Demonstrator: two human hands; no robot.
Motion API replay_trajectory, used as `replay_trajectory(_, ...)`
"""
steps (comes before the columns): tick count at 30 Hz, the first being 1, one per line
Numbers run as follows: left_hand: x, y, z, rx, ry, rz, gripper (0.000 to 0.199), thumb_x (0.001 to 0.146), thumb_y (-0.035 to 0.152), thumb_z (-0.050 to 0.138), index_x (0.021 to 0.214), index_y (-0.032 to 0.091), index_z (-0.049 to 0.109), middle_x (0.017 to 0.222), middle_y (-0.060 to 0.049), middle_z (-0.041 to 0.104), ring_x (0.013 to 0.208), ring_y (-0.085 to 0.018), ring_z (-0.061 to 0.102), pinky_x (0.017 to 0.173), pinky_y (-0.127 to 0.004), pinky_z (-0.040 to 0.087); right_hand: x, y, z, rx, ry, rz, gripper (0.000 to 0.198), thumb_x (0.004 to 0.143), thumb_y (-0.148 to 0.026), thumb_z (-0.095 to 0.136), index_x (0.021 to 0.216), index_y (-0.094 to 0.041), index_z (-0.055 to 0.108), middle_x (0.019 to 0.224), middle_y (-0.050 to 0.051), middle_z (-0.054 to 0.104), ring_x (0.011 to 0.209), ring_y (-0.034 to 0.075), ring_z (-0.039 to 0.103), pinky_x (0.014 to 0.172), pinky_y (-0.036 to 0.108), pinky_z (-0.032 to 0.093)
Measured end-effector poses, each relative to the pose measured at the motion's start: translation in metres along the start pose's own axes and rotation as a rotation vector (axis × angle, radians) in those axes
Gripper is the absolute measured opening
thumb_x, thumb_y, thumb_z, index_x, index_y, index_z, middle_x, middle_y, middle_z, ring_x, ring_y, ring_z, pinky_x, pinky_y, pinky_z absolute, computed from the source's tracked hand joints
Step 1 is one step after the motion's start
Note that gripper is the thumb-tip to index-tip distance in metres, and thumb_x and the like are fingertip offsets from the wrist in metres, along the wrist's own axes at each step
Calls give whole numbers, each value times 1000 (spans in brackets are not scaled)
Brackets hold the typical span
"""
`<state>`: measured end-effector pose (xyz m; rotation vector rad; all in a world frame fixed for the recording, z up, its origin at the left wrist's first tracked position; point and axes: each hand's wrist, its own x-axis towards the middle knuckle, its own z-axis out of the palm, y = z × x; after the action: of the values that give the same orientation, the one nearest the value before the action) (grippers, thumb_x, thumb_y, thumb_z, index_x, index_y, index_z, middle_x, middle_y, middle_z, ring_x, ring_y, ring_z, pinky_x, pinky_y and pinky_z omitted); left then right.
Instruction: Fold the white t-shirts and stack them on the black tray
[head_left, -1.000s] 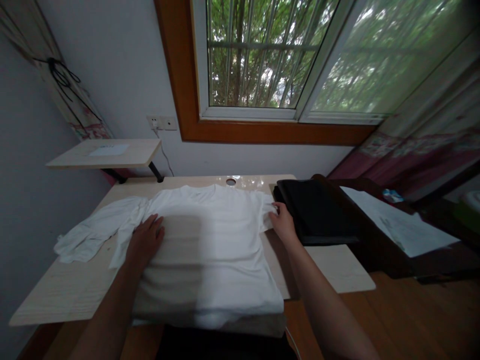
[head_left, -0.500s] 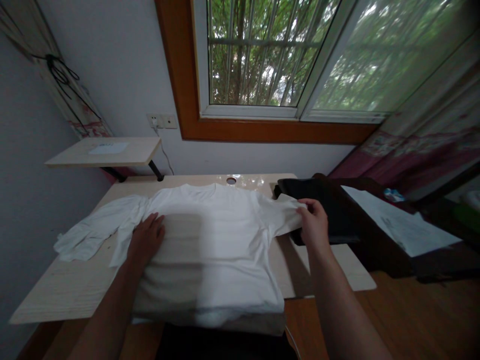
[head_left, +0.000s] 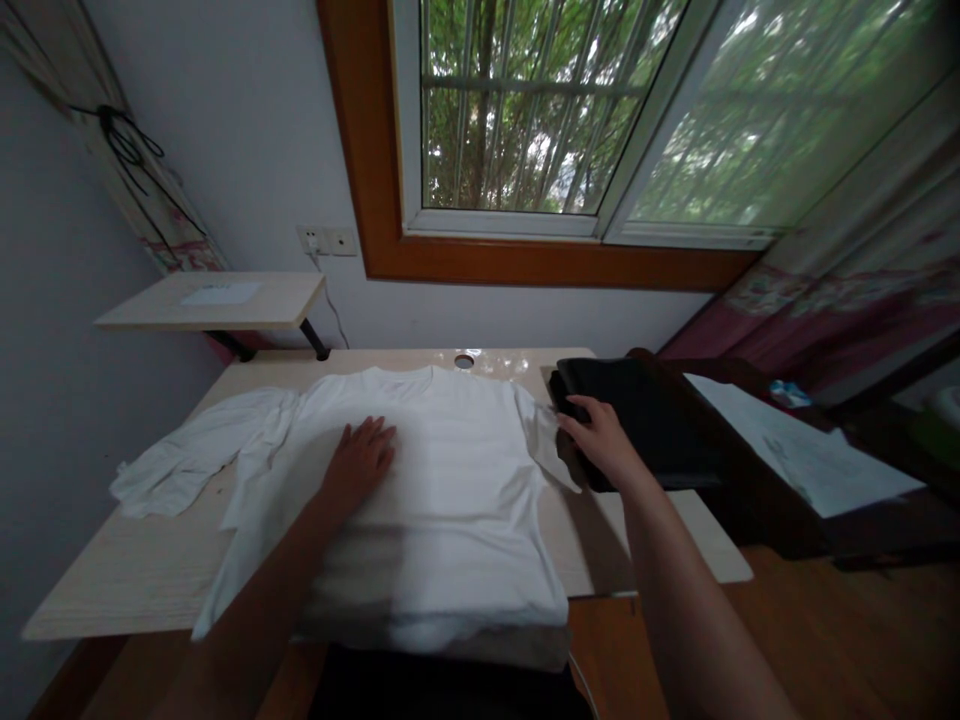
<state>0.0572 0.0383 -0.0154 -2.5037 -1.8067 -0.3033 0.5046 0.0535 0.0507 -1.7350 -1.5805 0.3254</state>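
A white T-shirt (head_left: 457,480) lies spread over the table, its neckline toward the window and its hem hanging over the front edge. My left hand (head_left: 361,462) rests flat on its chest, fingers stretched out. At the shirt's right side, my right hand (head_left: 592,435) pinches the upper corner of the short sleeve (head_left: 546,445). That sleeve slants down toward the table, beside a black flat case. More white cloth (head_left: 195,450) lies bunched to the left; whether it belongs to the same shirt I cannot tell.
The black case (head_left: 637,420) sits on the right of the pale wooden table (head_left: 112,590). A raised shelf (head_left: 217,312) with a paper stands at the back left. Beyond the table's right side, a white sheet (head_left: 795,440) lies on a dark surface. A window (head_left: 547,110) is behind.
My left hand has slid right from the shirt's left side onto its chest. My right hand has moved left with the sleeve's corner, and the stretched sleeve has slackened and dropped.
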Motion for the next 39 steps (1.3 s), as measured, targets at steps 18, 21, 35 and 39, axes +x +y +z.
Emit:
replay_trajectory(18, 58, -30, 20, 23, 173, -237, 58, 98, 42, 40, 146, 10, 48, 157, -20, 44, 149, -32, 36, 123, -53, 24, -5, -81, 145, -406, -365, -392, 48, 103, -36, 47, 146, -15, 50, 160, 16, 40, 149, 31, 35, 121, 48, 30)
replay_trajectory(21, 60, -40, 20, 45, 184, -254, 59, 100, 43, 36, 149, 11, 44, 159, -20, 41, 150, -32, 34, 123, -55, 22, -3, -82, 163, -416, -352, -404, 52, 104, -40, 44, 151, -18, 45, 164, 14, 35, 153, 34, 27, 123, 55, 23)
replay_trajectory(35, 73, -88, 20, 102, 112, -338, 65, 100, 51, 33, 150, 11, 43, 160, -22, 38, 151, -33, 31, 122, -54, 21, 66, -8, 136, -376, -284, -460, 53, 103, -40, 43, 148, -14, 51, 158, 13, 44, 149, 30, 37, 124, 53, 28)
replay_trajectory(39, 77, -94, 21, 104, 72, -344, 67, 100, 52, 31, 151, 11, 41, 162, -21, 35, 152, -32, 29, 124, -53, 19, 87, 1, 132, -322, -360, -523, 51, 102, -39, 43, 147, -17, 53, 158, 9, 45, 148, 27, 39, 125, 49, 30)
